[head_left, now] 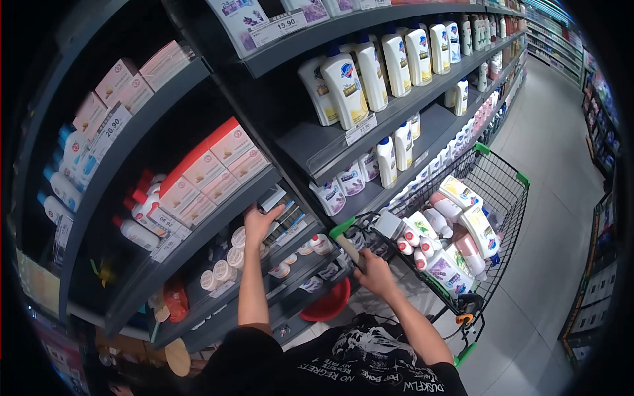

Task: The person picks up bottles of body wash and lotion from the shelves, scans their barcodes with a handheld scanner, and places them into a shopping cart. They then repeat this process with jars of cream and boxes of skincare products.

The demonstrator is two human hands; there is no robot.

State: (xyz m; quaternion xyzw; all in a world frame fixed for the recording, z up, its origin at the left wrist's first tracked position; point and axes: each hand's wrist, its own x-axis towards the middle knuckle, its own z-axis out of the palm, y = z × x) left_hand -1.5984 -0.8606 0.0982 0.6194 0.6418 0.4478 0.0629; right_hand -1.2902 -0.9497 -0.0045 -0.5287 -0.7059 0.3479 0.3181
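My left hand point(261, 226) reaches in at a lower shelf, thumb and fingers apart, beside small dark and light boxes point(285, 212); no item can be made out in its grasp. Round pale jars point(224, 270) stand beside and below its wrist. My right hand point(375, 272) is closed on the handle point(348, 251) of a shopping cart. Inside the black wire cart point(508, 228) with green corners lie several white and yellow bottles, pink bottles, red-capped bottles and a purple-and-white pack point(449, 270).
Large white bottles point(345, 91) line the shelf point(300, 142) above. Pink boxes point(205, 175) and red-capped bottles point(139, 232) stand at the left. A red basin point(327, 303) is under the lower shelf. The tiled aisle point(535, 132) runs along the right, with more shelving beyond.
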